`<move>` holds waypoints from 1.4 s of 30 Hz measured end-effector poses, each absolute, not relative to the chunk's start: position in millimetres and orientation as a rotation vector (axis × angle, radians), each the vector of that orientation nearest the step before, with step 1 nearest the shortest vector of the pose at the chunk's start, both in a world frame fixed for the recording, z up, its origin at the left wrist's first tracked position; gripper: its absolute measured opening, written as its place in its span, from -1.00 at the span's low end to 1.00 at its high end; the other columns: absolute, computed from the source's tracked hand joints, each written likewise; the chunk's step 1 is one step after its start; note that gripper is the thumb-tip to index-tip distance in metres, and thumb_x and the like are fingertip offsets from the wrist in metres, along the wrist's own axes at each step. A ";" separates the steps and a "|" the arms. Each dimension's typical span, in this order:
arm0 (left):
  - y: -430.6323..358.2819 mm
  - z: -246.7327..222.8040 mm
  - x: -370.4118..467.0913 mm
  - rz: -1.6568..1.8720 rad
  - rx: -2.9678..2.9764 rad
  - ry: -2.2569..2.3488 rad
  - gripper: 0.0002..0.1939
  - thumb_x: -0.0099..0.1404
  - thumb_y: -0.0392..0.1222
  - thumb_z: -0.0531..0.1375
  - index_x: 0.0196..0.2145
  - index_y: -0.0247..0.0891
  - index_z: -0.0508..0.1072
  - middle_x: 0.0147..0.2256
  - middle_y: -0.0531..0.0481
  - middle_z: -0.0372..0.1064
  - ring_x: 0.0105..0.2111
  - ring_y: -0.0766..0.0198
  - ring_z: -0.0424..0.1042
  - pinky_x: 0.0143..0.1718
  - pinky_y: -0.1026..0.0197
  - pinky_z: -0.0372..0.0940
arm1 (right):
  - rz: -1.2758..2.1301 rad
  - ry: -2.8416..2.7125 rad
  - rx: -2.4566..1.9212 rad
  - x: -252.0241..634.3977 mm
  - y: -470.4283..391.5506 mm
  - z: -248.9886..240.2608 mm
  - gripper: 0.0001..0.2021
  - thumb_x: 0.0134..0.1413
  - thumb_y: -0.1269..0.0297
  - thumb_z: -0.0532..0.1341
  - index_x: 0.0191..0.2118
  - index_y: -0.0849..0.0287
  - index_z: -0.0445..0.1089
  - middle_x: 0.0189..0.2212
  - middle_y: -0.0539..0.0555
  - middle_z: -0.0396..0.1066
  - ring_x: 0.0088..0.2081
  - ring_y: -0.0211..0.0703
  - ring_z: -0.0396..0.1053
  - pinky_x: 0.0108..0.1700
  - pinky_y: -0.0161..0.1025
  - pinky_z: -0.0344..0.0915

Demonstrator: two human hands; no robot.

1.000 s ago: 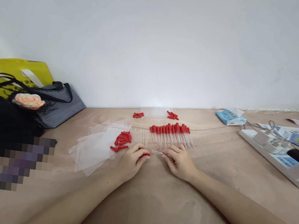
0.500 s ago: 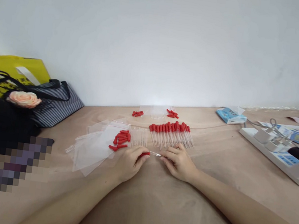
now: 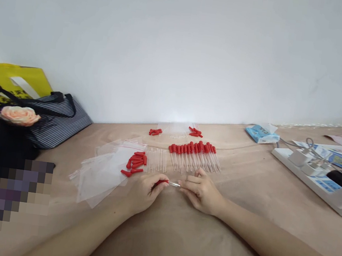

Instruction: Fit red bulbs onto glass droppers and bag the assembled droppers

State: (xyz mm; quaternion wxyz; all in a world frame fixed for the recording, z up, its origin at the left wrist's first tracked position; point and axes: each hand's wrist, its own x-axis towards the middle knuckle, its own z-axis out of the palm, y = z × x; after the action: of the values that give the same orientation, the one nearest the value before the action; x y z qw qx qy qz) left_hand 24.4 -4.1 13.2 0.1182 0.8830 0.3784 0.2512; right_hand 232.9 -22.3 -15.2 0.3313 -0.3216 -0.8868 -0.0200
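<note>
Between thumb and fingers, my left hand (image 3: 146, 192) pinches a red rubber bulb (image 3: 161, 182). A clear glass dropper tube (image 3: 174, 184) spans from that bulb to my right hand (image 3: 202, 192), whose fingertips are closed on its other end. Whether the tube sits inside the bulb is hidden by my left fingers. Just beyond my hands lies a row of droppers with red bulbs (image 3: 191, 149), their clear tips pointing toward me. Left of the row are loose clear tubes (image 3: 156, 159) and a pile of loose red bulbs (image 3: 136, 161).
Clear zip bags (image 3: 102, 173) lie fanned out at the left. Near the wall are more red bulbs (image 3: 195, 132) and a clear bag (image 3: 175, 128). A tissue pack (image 3: 261, 134) and a power strip (image 3: 316, 176) stand at right. A striped bag (image 3: 61, 124) is at far left.
The view has shifted slightly. Both hands keep hold of the bulb and tube, and the visible stretch of tube between them looks a little shorter.
</note>
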 end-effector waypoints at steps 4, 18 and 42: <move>-7.0 19.6 25.5 0.699 2.627 1.047 -0.83 0.24 -0.23 0.00 -0.41 -0.24 0.36 -0.49 0.08 0.39 -0.51 0.37 0.34 -0.45 0.34 0.22 | -0.191 -2.319 -0.769 235.3 -18.1 -14.8 -0.80 0.11 0.44 -0.01 -0.26 0.24 0.35 -0.54 -0.02 0.32 -0.57 -0.34 0.10 -0.29 -0.22 -0.05; -12.2 16.9 28.0 0.714 2.853 0.885 -0.83 0.24 -0.24 0.01 -0.45 -0.26 0.35 -0.52 0.05 0.36 -0.51 0.36 0.34 -0.46 0.35 0.24 | -0.141 -2.340 -0.851 223.4 -22.0 -15.8 -0.75 0.13 0.42 -0.06 -0.40 0.26 0.34 -0.53 0.04 0.28 -0.52 -0.29 0.09 -0.36 -0.26 -0.09; 0.6 5.4 14.7 0.629 2.517 1.063 -0.80 0.19 -0.09 0.10 -0.25 -0.13 0.46 -0.31 0.04 0.46 -0.33 0.29 0.41 -0.31 0.27 0.29 | -0.137 -2.322 -0.974 234.8 -16.9 -14.4 -0.82 0.11 0.29 0.07 -0.25 0.14 0.40 -0.43 0.06 0.35 -0.36 -0.20 0.21 -0.32 -0.24 0.01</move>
State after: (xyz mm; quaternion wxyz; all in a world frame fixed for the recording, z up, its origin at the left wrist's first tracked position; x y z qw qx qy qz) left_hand 14.7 0.6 5.4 0.1682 0.8850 0.3738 0.2210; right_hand 234.8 -16.9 -14.4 0.3051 -0.3680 -0.8768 -0.0516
